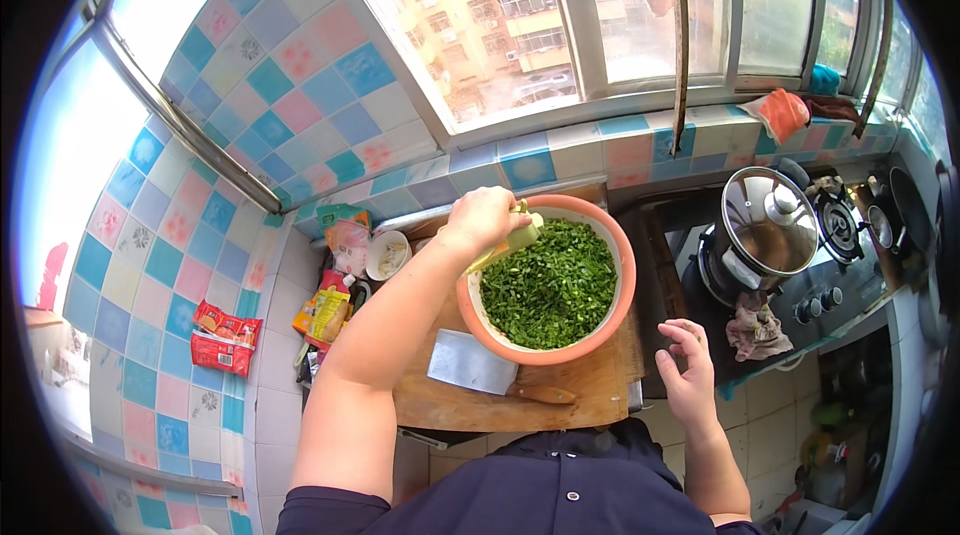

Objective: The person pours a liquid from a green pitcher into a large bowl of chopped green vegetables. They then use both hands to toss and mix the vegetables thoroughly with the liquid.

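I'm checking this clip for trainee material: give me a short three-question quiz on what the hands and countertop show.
1. True or false: the left hand holds a pale yellow-green container tilted over the bowl of chopped greens.
2. Where does the cleaver lie?
A. on the stove
B. on the wooden cutting board, beside the bowl
C. in the bowl
3. Fill in: the right hand holds ____.

Key
1. True.
2. B; its blade lies flat on the board, at the bowl's near-left side.
3. Nothing; it hangs open, fingers spread, beside the board, touching nothing.
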Action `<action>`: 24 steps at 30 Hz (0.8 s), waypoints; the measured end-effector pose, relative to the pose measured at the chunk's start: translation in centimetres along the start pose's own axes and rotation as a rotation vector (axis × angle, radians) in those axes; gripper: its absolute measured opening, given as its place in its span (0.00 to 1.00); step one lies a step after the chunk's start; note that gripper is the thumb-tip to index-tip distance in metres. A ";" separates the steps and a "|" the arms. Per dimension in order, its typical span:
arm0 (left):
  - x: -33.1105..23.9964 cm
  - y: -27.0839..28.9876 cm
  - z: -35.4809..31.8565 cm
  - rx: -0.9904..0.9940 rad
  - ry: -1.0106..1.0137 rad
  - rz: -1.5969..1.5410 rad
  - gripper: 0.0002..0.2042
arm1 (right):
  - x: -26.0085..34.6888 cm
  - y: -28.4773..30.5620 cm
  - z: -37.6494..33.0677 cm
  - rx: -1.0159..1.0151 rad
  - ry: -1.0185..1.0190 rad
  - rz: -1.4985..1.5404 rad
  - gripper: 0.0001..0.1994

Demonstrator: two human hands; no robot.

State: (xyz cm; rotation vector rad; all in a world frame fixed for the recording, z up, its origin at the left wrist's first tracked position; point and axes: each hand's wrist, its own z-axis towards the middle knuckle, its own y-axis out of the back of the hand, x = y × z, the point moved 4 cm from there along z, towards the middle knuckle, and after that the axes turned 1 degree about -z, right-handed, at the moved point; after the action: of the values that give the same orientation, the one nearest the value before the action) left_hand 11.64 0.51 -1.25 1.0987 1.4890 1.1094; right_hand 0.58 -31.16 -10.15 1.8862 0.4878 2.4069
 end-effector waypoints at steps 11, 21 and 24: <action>1.5 -0.8 -6.2 0.301 -0.085 0.158 0.19 | -0.2 -1.0 0.3 0.036 0.008 -0.027 0.16; 0.4 -1.4 -7.4 0.289 -0.104 0.123 0.18 | 0.2 -1.4 -0.1 0.058 0.023 -0.034 0.16; 2.1 -1.0 -7.2 0.255 -0.057 0.082 0.18 | 0.0 -1.2 -0.5 0.050 0.017 -0.042 0.15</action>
State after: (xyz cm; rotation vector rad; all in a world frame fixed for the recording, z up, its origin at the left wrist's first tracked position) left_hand 4.18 1.45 -1.55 1.3656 1.5827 0.9526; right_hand -0.07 -30.10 -10.55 1.8564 0.5886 2.4079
